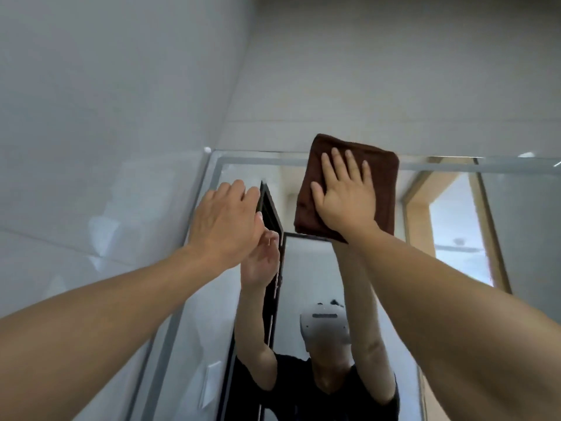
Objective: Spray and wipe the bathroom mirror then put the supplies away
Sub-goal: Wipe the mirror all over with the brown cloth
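Observation:
A folded brown cloth (381, 174) lies flat against the top edge of the bathroom mirror (516, 208). My right hand (344, 194) presses on it with the fingers spread. My left hand (226, 220) is raised beside it, to the left, empty, with the fingers loosely curled near the glass. The mirror reflects both arms and a person in a dark shirt wearing a white headset. No spray bottle is in view.
A pale tiled wall (91, 117) meets the mirror's bevelled left edge (209, 177). More pale wall rises above the mirror. A dark door frame (268, 214) and a bright wooden-framed doorway (455, 223) show in the reflection.

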`<state>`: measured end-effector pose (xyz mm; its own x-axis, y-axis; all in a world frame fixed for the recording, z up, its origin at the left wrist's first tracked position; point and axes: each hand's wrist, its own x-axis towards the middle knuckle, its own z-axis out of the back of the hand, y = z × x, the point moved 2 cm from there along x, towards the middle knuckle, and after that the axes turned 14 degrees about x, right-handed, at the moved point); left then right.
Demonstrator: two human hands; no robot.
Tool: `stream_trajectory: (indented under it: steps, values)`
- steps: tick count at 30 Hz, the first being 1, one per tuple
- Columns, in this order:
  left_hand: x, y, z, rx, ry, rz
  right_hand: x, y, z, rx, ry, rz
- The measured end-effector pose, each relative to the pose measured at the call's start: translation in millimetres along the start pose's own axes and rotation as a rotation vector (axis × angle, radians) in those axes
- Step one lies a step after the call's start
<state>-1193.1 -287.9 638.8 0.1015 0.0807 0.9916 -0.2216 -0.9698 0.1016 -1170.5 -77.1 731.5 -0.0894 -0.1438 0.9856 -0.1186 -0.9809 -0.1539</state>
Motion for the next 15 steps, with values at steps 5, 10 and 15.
stream_trajectory:
  steps: [5,10,15]
  values:
    - [4,32,-13,0.086,-0.001,0.053,25,101,-46,0.063,0.069,0.118]
    - [7,43,-23,-0.011,-0.036,0.189,31,147,-62,0.031,0.184,0.245]
    - [8,17,-25,-0.083,-0.092,0.19,24,122,-52,0.004,0.226,0.313]
